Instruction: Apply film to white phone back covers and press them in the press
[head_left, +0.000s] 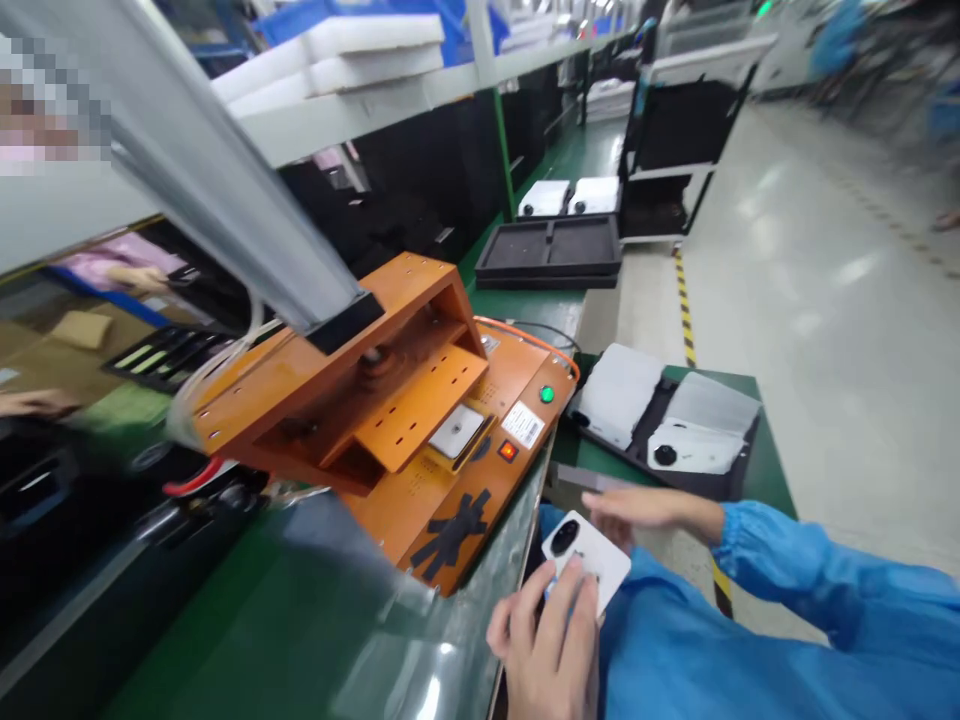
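My left hand (546, 640) grips the near end of a white phone back cover (589, 556) with a round black camera ring, held low over my lap in blue sleeves. My right hand (651, 507) rests flat on the cover's far edge, fingers pointing left. An orange press fixture (420, 420) stands just left of the cover, with another white cover (457, 432) lying in its nest. A green button (547, 394) and a red switch (508, 450) sit on its base.
A black tray (720, 482) to the right holds white covers (694, 447). Empty black trays (551, 250) lie further along the green bench (300, 620). A grey beam (202, 170) slants overhead. Another person's hand (34, 402) shows at far left. Open floor lies right.
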